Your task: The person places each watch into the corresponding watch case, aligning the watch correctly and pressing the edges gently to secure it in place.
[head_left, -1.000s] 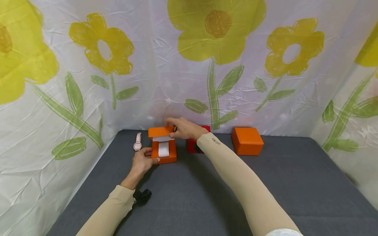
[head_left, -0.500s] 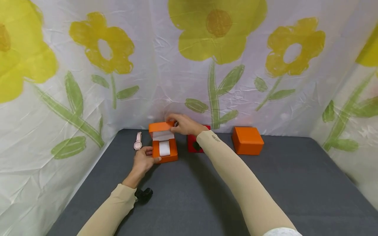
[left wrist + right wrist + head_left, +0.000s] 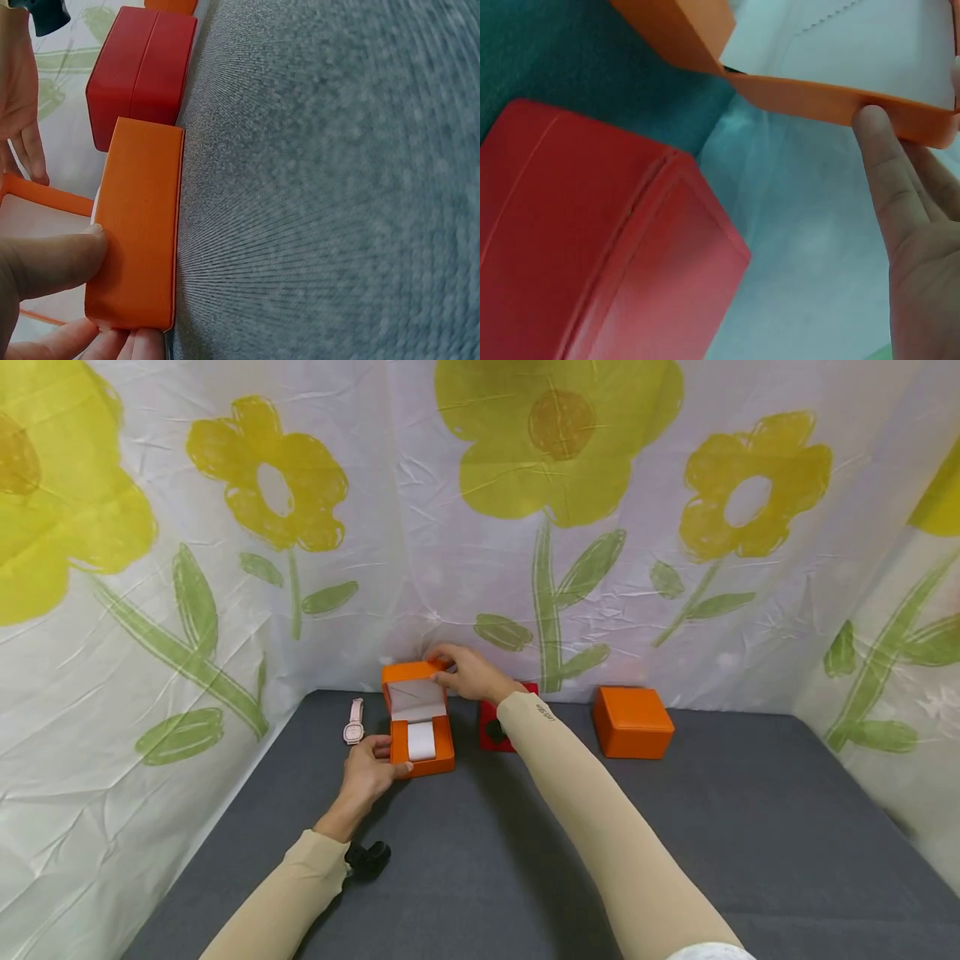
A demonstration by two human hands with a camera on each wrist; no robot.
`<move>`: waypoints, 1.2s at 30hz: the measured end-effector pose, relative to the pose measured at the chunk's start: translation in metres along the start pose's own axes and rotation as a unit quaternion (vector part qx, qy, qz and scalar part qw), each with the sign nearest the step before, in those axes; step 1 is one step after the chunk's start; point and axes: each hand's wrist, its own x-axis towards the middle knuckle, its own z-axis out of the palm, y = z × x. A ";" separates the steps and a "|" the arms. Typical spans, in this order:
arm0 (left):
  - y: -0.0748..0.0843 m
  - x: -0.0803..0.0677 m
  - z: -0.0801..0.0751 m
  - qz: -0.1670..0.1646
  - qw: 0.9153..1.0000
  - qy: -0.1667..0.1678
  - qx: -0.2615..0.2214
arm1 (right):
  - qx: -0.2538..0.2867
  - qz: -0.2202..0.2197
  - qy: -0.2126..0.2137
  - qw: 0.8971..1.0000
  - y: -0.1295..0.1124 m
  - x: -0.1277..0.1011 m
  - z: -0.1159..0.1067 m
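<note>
Head view showed the left hand (image 3: 365,774) gripping the near left corner of the open orange box (image 3: 422,745), thumb on its side wall and the other fingers curled under the corner, while the right hand (image 3: 467,673) pinched the top edge of the raised lid (image 3: 414,690) at the far side. The box sat on the desk (image 3: 675,827) between the two hands, lid nearly upright, a white cushion (image 3: 422,740) showing inside. The right wrist view had fingertips (image 3: 876,135) pressed on the lid's rim, with a red box (image 3: 592,247) just right of that hand. To open it cleanly, I judged the left hand should pin the base flat so it would not tip back, and the right should swing the lid about its hinge without twisting. A pink watch (image 3: 352,722) lay just beyond the left hand; a second orange box (image 3: 632,720) stood well to the right.
</note>
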 end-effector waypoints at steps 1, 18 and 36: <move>0.000 0.000 0.000 -0.001 1.000 -0.002 0.000 | 0.009 0.006 0.005 1.000 0.000 0.001 0.001; 0.003 0.000 -0.003 -0.001 1.000 -0.013 0.019 | 0.039 0.019 0.035 0.998 0.003 -0.005 0.007; 0.005 0.006 -0.024 0.039 0.997 -0.042 0.042 | 0.090 0.029 0.076 0.993 0.011 -0.044 0.028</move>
